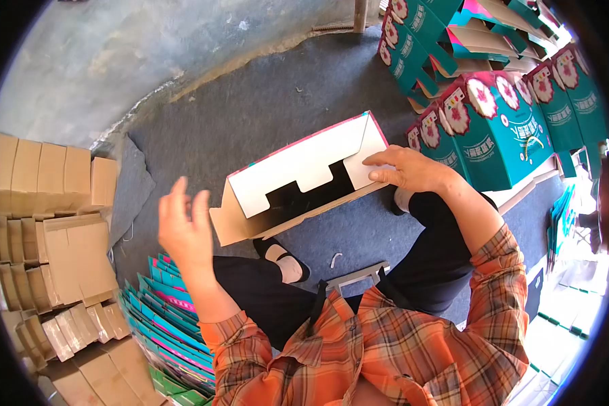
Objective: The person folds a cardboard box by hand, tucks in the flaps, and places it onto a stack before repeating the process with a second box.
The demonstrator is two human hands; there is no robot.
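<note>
A partly folded cardboard box (pixel 298 169) stands in front of me, with white flaps on top, a brown inner side and a thin red edge. Between the notched white flap and the brown wall its inside looks dark. My right hand (pixel 409 169) rests at the box's right end, thumb and fingers apart on the white flap. Off the box's left end, my left hand (pixel 185 223) is raised with its fingers spread and holds nothing. A brown end flap (pixel 231 224) sticks out at the left, near that hand.
Brown cartons (pixel 74 254) are stacked at the left. Flat teal sheets (pixel 172 304) lie by my left leg. Finished-looking teal boxes with flower prints (pixel 501 139) stand at the right, more above them. A wall (pixel 149 47) closes off the upper left.
</note>
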